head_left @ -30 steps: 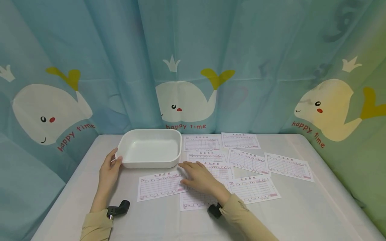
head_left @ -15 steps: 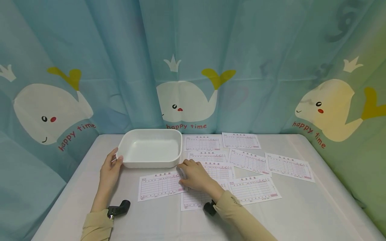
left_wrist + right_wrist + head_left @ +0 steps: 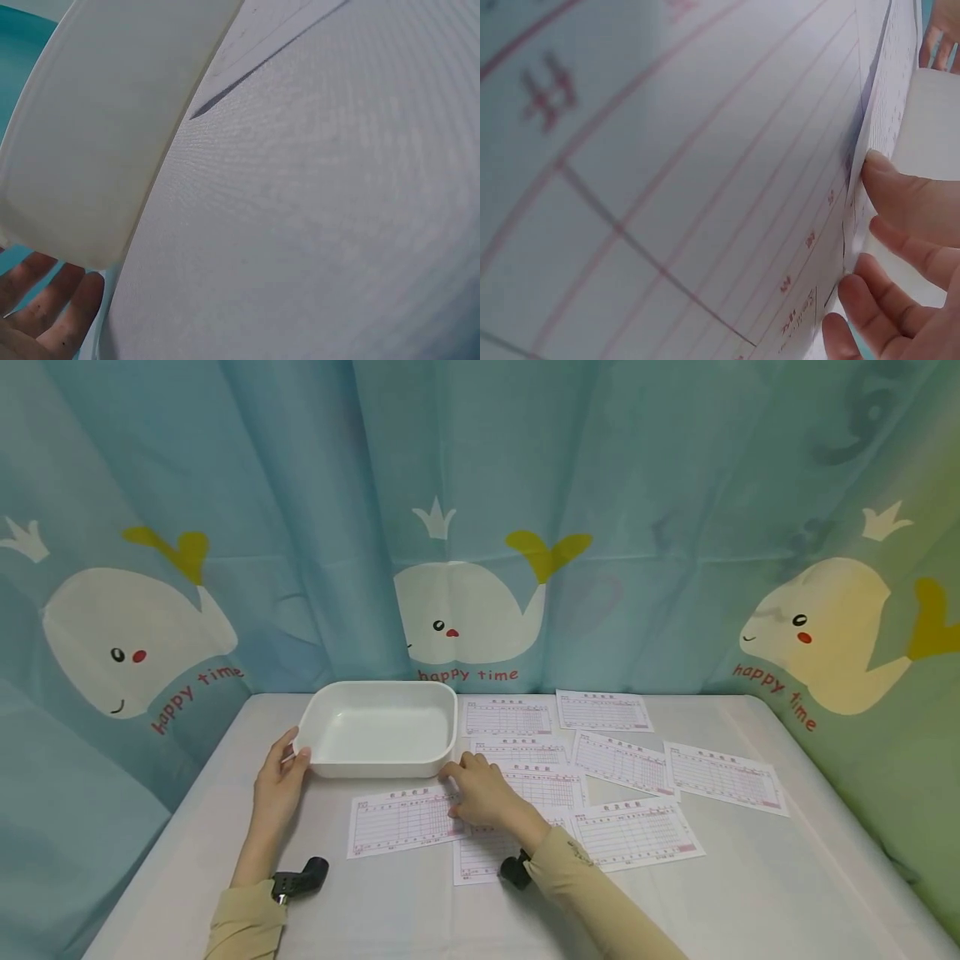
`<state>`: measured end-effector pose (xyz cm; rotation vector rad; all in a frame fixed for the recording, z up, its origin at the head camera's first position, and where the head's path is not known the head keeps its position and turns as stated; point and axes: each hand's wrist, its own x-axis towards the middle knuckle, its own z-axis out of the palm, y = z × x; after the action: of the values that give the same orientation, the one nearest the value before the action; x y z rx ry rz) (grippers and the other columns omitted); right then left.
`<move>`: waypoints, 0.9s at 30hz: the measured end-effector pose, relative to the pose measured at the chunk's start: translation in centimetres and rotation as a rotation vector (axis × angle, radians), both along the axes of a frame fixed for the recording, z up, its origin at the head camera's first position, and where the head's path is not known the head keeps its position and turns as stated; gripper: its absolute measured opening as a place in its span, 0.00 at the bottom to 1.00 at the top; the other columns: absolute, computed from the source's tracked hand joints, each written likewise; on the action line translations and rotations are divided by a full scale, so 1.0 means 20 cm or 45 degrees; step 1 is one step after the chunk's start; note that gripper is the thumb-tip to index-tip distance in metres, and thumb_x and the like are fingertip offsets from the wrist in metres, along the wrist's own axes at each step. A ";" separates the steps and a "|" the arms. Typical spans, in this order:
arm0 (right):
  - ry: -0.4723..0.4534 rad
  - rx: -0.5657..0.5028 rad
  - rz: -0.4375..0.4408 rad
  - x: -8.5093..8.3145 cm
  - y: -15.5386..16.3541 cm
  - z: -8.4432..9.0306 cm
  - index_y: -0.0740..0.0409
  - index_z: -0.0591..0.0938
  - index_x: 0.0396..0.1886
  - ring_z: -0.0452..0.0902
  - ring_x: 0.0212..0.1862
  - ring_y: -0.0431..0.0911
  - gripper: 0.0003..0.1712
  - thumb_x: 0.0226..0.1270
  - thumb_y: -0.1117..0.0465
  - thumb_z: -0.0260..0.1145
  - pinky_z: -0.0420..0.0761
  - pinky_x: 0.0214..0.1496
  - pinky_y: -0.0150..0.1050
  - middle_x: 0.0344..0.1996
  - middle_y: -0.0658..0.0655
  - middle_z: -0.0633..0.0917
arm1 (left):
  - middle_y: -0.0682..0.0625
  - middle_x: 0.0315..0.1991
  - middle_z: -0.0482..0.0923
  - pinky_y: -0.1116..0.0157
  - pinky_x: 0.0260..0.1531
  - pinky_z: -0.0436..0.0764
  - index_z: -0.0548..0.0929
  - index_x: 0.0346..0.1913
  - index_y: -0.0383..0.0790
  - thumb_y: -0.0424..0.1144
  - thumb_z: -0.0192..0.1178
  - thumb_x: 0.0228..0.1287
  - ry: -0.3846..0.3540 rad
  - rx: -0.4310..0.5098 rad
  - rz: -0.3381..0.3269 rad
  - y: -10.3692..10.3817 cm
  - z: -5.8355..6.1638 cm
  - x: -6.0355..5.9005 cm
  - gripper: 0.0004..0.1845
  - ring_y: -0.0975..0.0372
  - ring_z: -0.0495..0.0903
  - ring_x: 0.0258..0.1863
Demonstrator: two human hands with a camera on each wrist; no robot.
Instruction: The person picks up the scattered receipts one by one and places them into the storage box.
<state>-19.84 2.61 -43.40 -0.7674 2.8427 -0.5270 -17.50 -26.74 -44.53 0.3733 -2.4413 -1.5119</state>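
Observation:
In the head view, a white rectangular plastic basin (image 3: pixel 382 770) stands at the back left of the table. My left hand (image 3: pixel 277 781) rests against its left end, and in the left wrist view the fingertips (image 3: pixel 79 300) touch the basin's outer wall. By the basin's front right corner, my right hand (image 3: pixel 483 793) bends over several printed receipt slips. The right wrist view shows its thumb touching the edge of a slightly lifted receipt slip (image 3: pixel 405 822), with the other fingers bent and apart from the thumb. Part of that slip is hidden beneath the hand.
More receipt slips lie to the right, some overlapping: one at the back (image 3: pixel 603 710), one at the far right (image 3: pixel 723 777), one nearer the front (image 3: pixel 636 833). A white cloth covers the table (image 3: pixel 390 918). A blue curtain (image 3: pixel 337 568) hangs behind it.
My right hand has moved slightly left toward the slip, and its fingers have bent more. My left hand stays at the basin. The whole view has shifted a little.

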 end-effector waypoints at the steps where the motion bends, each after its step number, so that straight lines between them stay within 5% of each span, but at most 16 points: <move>1: -0.001 -0.003 -0.004 0.00 0.00 0.00 0.49 0.79 0.54 0.66 0.44 0.43 0.28 0.50 0.57 0.76 0.69 0.46 0.37 0.43 0.51 0.76 | 0.32 0.70 0.61 0.97 0.36 0.61 0.55 0.75 0.42 0.45 0.46 0.75 -0.002 -0.004 0.001 0.00 0.00 0.00 0.29 0.42 0.67 0.67; 10: 0.007 -0.057 0.020 -0.01 0.01 0.00 0.50 0.80 0.46 0.64 0.39 0.42 0.23 0.49 0.59 0.76 0.68 0.41 0.33 0.37 0.48 0.71 | 0.32 0.69 0.62 0.96 0.37 0.61 0.56 0.75 0.43 0.47 0.46 0.75 0.003 -0.021 0.001 0.00 0.00 -0.01 0.30 0.43 0.67 0.67; 20: -0.203 -0.248 0.020 0.01 0.04 0.00 0.49 0.78 0.45 0.73 0.38 0.41 0.17 0.58 0.71 0.63 0.74 0.42 0.34 0.43 0.52 0.83 | 0.31 0.70 0.61 0.97 0.37 0.60 0.55 0.75 0.41 0.45 0.46 0.75 0.014 0.006 0.002 0.01 0.01 0.00 0.30 0.41 0.66 0.67; 27: -0.217 -0.412 0.001 0.04 0.06 0.01 0.54 0.80 0.49 0.72 0.27 0.40 0.19 0.61 0.74 0.56 0.73 0.28 0.29 0.49 0.60 0.84 | 0.33 0.70 0.61 0.93 0.43 0.66 0.55 0.75 0.43 0.47 0.45 0.75 -0.005 0.001 0.013 0.01 0.00 0.00 0.30 0.43 0.66 0.68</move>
<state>-19.10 3.76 -43.28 -0.7312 2.6315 -1.0172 -17.55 -26.54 -44.56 0.3886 -2.4384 -1.5098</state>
